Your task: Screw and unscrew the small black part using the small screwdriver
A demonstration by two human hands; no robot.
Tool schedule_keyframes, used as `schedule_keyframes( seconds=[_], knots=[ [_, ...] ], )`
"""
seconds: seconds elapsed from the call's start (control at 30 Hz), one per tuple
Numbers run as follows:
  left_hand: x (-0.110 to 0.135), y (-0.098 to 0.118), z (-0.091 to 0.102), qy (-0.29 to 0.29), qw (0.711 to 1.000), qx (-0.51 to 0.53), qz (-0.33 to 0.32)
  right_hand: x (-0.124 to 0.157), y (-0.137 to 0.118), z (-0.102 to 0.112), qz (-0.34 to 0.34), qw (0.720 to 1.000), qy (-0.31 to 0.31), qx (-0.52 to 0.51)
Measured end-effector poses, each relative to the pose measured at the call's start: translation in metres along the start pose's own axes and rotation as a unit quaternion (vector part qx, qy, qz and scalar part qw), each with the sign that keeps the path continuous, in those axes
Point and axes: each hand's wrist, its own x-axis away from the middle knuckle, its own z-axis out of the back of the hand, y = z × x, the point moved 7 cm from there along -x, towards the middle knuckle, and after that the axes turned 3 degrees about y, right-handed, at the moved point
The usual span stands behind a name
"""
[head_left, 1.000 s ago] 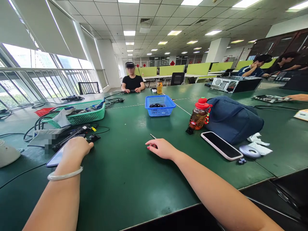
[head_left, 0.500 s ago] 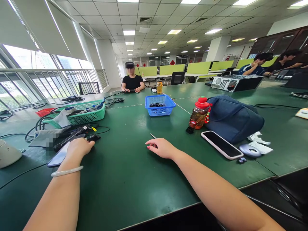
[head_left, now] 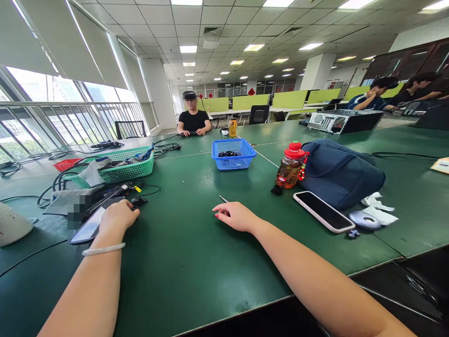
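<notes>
My left hand (head_left: 118,217) is back-up at the left, over the edge of a dark-screened phone or tablet (head_left: 86,228). Its thumb points right, close to a small black part (head_left: 139,201) with a thin cable. The other fingers are mostly hidden, so a grip cannot be made out. My right hand (head_left: 238,216) rests on the green table (head_left: 196,262), thumb and forefinger apart with nothing visible between them. A thin metal rod (head_left: 223,199) sticks out beyond its knuckles; its other end is hidden, and whether the hand touches it is unclear.
A green basket (head_left: 135,169) with cables and cloth stands at left, a blue basket (head_left: 234,162) ahead. At right are a red-lidded bottle (head_left: 288,171), navy bag (head_left: 340,173) and phone (head_left: 323,211). Farther back, a person (head_left: 193,119) sits near an open computer case (head_left: 345,120).
My left hand has shifted slightly to the right, its thumb closer to the small black part. My right hand and the rod look unchanged.
</notes>
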Motion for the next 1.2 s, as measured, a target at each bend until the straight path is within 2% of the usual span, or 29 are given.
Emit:
schedule_keyframes(
  seconds=[0.1,0.23,0.37,0.7,0.83,1.0,1.2],
  knots=[
    [0.002,0.000,0.004,-0.003,0.999,-0.033,-0.004,0.000,0.002,0.000,0.000,1.000,0.000,-0.001],
    [0.007,0.009,0.003,-0.041,0.997,-0.030,-0.061,0.000,0.003,0.000,0.000,1.000,0.003,-0.002],
    [0.011,0.015,0.002,-0.056,0.995,-0.023,-0.083,0.000,0.002,0.000,0.003,1.000,0.002,-0.001],
    [0.005,0.018,-0.005,-0.057,0.981,0.086,-0.161,0.000,0.002,0.000,0.003,1.000,0.003,0.001],
    [0.004,0.015,-0.007,-0.066,0.980,0.078,-0.171,-0.001,0.003,-0.001,0.003,1.000,0.001,0.002],
    [0.006,0.012,-0.011,-0.095,0.984,0.051,-0.144,0.000,0.003,-0.001,0.005,1.000,0.002,0.002],
    [0.004,0.013,-0.006,-0.062,0.984,0.062,-0.152,0.000,0.004,0.000,0.002,1.000,0.003,-0.005]
  ],
)
